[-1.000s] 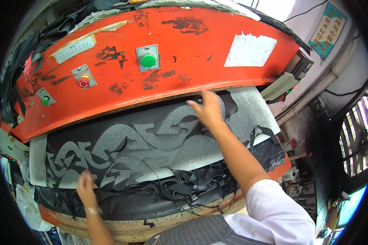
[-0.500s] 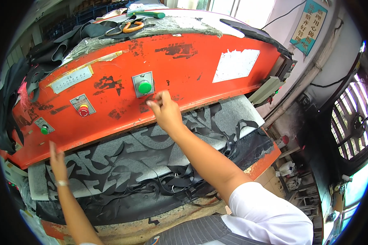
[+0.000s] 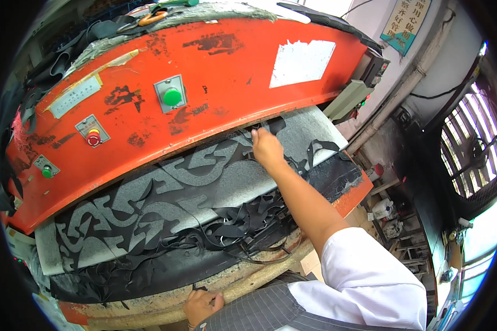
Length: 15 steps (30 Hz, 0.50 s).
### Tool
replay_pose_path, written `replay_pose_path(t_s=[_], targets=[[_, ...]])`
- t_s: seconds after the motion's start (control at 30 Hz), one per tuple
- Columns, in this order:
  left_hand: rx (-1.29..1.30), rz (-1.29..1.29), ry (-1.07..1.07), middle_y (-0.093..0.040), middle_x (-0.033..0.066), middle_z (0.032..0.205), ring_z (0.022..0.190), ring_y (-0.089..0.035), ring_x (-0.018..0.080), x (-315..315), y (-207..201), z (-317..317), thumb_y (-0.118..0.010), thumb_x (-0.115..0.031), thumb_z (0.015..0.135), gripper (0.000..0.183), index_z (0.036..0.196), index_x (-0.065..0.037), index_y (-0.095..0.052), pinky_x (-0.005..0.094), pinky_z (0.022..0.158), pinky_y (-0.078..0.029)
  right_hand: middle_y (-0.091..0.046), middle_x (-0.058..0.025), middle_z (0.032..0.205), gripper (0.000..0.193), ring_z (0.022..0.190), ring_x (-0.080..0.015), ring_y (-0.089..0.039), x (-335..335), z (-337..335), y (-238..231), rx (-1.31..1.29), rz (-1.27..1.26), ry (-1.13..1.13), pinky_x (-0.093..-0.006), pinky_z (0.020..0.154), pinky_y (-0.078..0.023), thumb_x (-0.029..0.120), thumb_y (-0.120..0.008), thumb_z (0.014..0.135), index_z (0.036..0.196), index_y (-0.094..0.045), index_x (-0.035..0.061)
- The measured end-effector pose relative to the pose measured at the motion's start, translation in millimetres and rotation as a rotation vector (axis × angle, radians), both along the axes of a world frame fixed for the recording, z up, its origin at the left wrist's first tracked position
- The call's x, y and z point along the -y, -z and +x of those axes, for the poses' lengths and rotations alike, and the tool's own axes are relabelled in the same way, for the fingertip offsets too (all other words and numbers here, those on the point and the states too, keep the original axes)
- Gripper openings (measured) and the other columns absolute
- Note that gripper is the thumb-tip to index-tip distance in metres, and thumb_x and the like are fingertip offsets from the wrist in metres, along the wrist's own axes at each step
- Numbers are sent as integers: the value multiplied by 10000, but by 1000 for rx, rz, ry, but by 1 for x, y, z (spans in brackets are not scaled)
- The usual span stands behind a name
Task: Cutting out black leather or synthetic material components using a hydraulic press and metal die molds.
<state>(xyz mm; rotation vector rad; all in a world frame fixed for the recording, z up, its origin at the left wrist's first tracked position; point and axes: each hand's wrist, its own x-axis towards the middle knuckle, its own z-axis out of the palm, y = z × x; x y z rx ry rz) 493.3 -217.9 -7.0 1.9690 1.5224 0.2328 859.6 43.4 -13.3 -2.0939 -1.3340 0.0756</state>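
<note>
My right hand (image 3: 266,148) reaches under the front lip of a big orange press head (image 3: 215,60) and pinches the far edge of a black cut-out sheet (image 3: 165,193) lying on a grey felt pad (image 3: 254,179). The sheet is full of curved holes and loose strips. My left hand (image 3: 202,305) is down at the bottom of the view, curled against the worn front edge of the press bed (image 3: 248,278), next to my striped apron. It holds nothing that I can see.
The press front carries a green push button (image 3: 172,97), a red and yellow button (image 3: 93,137) and a small green button (image 3: 47,172). Scissors (image 3: 149,18) and dark scraps lie on top. A grey switch box (image 3: 349,98) sticks out at right. A window with bars is far right.
My right hand dropped from near the green button to the far edge of the black sheet. My left hand left the sheet's left side and came down to the bed's front edge.
</note>
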Motion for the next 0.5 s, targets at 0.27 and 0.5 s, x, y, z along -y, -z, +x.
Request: replay_pose_path(t_s=[0.27, 0.5], targets=[[122, 104, 111, -640, 145, 740, 691, -596, 331, -24, 28, -3, -668, -325, 829, 304, 749, -34, -702, 422, 656, -478, -560, -147, 1172, 463, 1124, -312, -539, -92, 36, 16, 276, -327, 86, -452, 851, -525, 447, -460, 969, 1105, -579, 20], [56, 93, 137, -646, 150, 741, 681, -598, 337, -72, 34, 29, -665, -348, 836, 335, 743, -27, -698, 431, 652, -481, -609, -233, 1054, 596, 935, -391, -661, -120, 53, 28, 165, -207, -79, -468, 786, -546, 532, -522, 911, 1080, -566, -37]])
